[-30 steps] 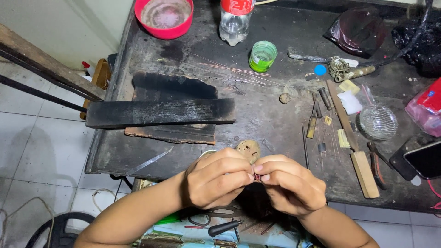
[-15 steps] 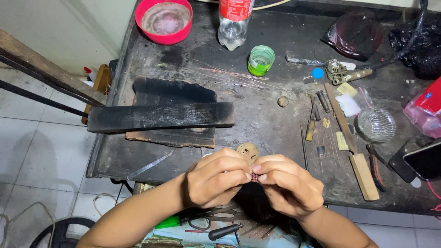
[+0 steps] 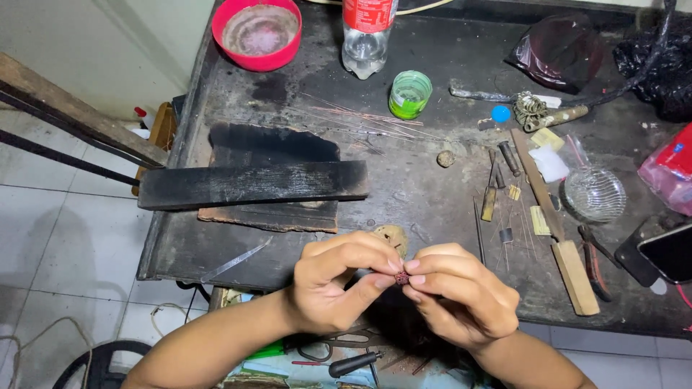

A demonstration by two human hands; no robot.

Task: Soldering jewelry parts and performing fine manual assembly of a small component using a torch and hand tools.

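My left hand (image 3: 339, 284) and my right hand (image 3: 458, 295) meet at the near edge of a dark, scorched workbench (image 3: 432, 180). Between the fingertips of both hands I pinch a small reddish-brown bead (image 3: 401, 277). A round tan wooden piece (image 3: 391, 236) lies on the bench just behind my left fingers. Most of the bead is hidden by my fingers.
A charred black plank (image 3: 252, 184) lies left of centre over a burnt board. Thin copper wires (image 3: 367, 119), a green cup (image 3: 409, 94), a plastic bottle (image 3: 366, 43) and a red bowl (image 3: 257, 30) stand behind. Files, a wooden stick (image 3: 555, 223), a glass dish (image 3: 594, 193) and a phone (image 3: 667, 251) lie right.
Both hands stay pressed together on the bead; the view has shifted slightly, with the hands a little lower in the picture.
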